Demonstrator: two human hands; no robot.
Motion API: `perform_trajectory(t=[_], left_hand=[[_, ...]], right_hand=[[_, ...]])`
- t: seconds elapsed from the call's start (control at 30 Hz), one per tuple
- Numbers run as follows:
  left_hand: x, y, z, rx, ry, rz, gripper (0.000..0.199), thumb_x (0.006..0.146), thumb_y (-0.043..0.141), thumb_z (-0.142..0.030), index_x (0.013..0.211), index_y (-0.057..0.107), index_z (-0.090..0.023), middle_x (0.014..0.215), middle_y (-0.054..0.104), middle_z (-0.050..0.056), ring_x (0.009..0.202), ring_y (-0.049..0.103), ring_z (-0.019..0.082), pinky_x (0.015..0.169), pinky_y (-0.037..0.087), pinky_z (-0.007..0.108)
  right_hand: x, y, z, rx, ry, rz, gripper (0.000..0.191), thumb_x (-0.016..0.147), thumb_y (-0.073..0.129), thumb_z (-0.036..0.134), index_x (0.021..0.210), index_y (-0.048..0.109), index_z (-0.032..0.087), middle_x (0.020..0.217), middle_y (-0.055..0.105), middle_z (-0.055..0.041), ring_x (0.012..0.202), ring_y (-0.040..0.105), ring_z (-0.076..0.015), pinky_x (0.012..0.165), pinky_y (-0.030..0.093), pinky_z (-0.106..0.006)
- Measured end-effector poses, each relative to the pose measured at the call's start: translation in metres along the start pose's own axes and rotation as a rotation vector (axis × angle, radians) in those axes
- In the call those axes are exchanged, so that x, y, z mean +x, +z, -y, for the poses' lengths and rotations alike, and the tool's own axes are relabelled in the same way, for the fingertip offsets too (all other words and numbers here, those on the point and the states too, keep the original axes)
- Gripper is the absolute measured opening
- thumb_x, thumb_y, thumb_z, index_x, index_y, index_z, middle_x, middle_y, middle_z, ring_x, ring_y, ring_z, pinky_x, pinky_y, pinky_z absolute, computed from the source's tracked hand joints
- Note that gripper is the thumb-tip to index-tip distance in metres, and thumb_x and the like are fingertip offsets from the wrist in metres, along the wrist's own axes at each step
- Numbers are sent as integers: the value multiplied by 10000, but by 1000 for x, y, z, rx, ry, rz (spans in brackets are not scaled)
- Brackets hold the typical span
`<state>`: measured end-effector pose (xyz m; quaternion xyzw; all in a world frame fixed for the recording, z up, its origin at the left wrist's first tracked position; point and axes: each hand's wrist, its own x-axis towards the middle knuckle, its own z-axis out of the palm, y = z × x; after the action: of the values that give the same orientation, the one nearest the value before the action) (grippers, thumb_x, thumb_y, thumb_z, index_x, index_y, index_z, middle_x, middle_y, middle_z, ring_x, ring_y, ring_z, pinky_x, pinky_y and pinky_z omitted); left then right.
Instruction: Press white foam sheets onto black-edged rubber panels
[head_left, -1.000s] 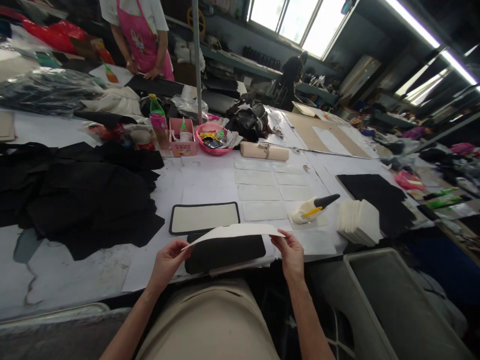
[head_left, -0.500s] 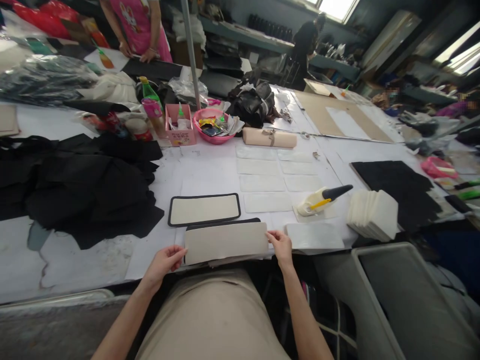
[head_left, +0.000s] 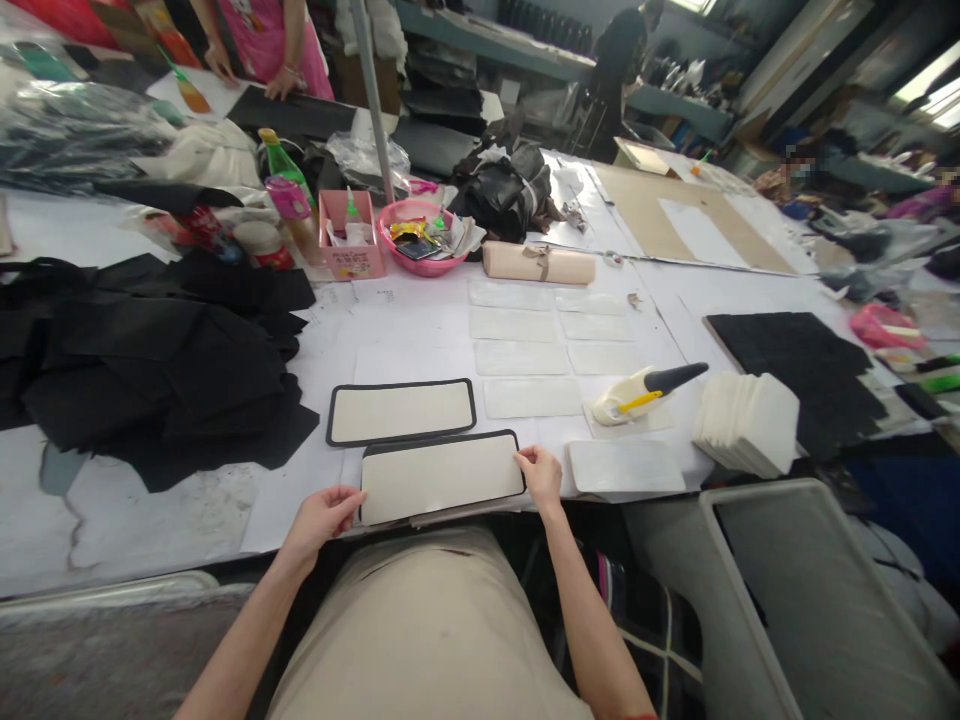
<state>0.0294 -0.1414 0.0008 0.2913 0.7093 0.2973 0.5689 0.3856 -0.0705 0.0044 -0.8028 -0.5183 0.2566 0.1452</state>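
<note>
Between my hands is a cream rectangular panel (head_left: 439,480), lying over a slightly larger black piece (head_left: 480,440) whose rim shows along the far and right sides. My left hand (head_left: 324,518) pinches the panel's left end between thumb and fingers. At the other end, my right hand (head_left: 541,476) pinches its right edge near the upper corner. Just beyond lies a second cream panel (head_left: 401,412) with an even black border all round. To the right of my right hand rests a stack of translucent white sheets (head_left: 626,467).
Black cut pieces (head_left: 165,360) are heaped at left. Rows of pale strips (head_left: 517,358) lie ahead. A glue container with a yellow brush (head_left: 637,400) and a white block stack (head_left: 750,425) stand right. A pink basin (head_left: 427,265) sits behind; a co-worker (head_left: 274,50) stands across the table.
The cream panel has come down onto the black piece and shifted left, so more black rim shows on the right. My right hand has moved left with it.
</note>
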Motion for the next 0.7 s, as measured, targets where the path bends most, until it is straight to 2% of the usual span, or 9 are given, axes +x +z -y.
perform_trajectory(t=[0.7], left_hand=[[12, 10, -2, 32, -16, -60, 426, 534, 722, -532, 668, 600, -145, 397, 496, -55, 367, 378, 68, 396, 251, 199]], right_hand=[[7, 7, 5, -173, 57, 8, 119, 826, 618, 299, 828, 717, 234, 824, 727, -21, 792, 663, -188, 662, 424, -252]])
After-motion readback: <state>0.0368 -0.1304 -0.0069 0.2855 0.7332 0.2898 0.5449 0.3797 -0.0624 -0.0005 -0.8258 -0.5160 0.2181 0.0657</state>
